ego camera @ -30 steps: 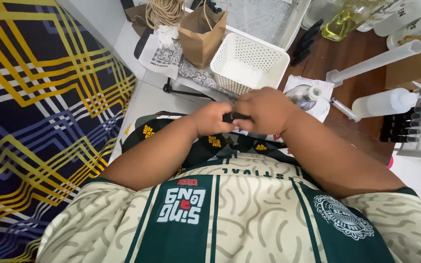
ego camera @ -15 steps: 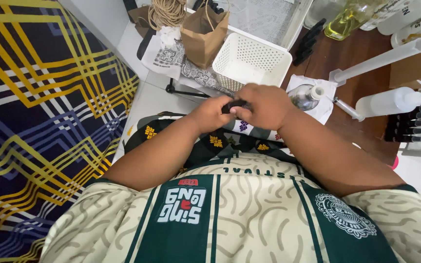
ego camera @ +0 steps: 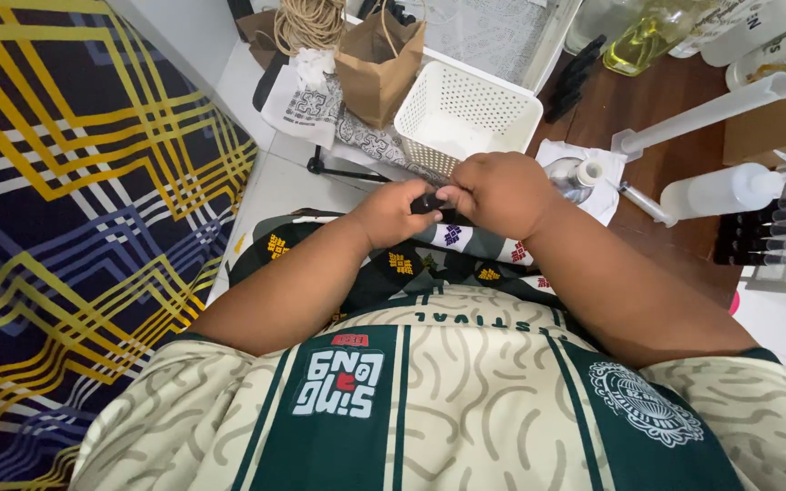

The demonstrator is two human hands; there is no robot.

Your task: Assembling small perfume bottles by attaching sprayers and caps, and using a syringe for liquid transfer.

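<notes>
Both hands meet over lap: left hand (ego camera: 393, 211) and right hand (ego camera: 495, 193) pinching small black piece (ego camera: 428, 204) between fingertips. My take: keep grip tight, elbows tucked, work above lap so drops get caught.

White perforated basket (ego camera: 466, 114) as landmark. Both hands (ego camera: 466, 195) just in front of basket, closed around small dark object (ego camera: 427, 204). Left of basket: brown paper bag (ego camera: 377, 64), touching-close, blocks passage. Right of basket: white tissue with small bottle (ego camera: 582, 175), long plastic cylinder (ego camera: 707, 111), squeeze bottle (ego camera: 720, 189). Open white floor (ego camera: 275, 195) front-left of basket.
</notes>
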